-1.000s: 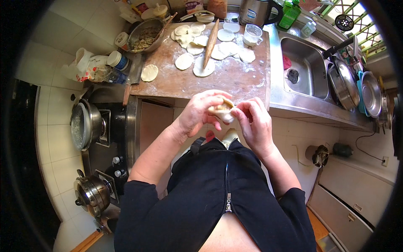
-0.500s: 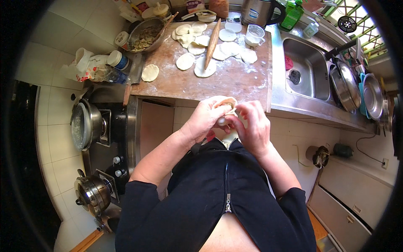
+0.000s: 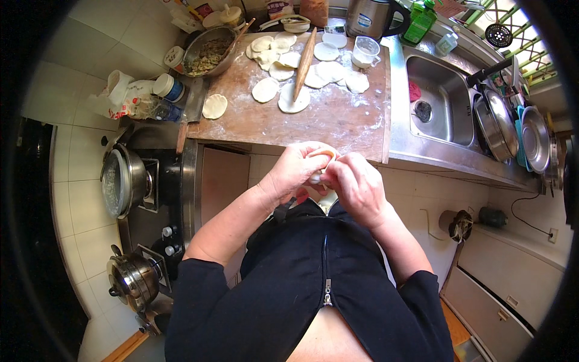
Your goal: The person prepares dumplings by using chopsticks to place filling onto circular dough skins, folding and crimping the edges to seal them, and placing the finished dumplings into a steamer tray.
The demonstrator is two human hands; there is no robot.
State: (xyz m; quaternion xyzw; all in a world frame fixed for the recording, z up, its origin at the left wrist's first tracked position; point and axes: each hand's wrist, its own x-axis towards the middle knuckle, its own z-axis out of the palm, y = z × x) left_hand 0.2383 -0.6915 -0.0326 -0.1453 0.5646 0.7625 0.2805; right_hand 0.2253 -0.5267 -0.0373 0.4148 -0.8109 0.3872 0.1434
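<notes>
Dumpling wrapper (image 3: 321,158), soft, thin and probably tear-prone, held at chest height before the counter (image 3: 338,123), left hand (image 3: 295,172) and right hand (image 3: 356,187) fingers closed, pinching its rim.

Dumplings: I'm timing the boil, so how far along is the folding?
Done: wrappers lie rolled out on the floured board. In hand: the left hand and right hand pinch one dumpling. Left: about a dozen flat wrappers and filling in the metal bowl. No finished dumplings are visible.

rolling pin (image 3: 304,55) on board (image 3: 338,117), bowl (image 3: 208,54) left, sink (image 3: 440,102) right
</notes>
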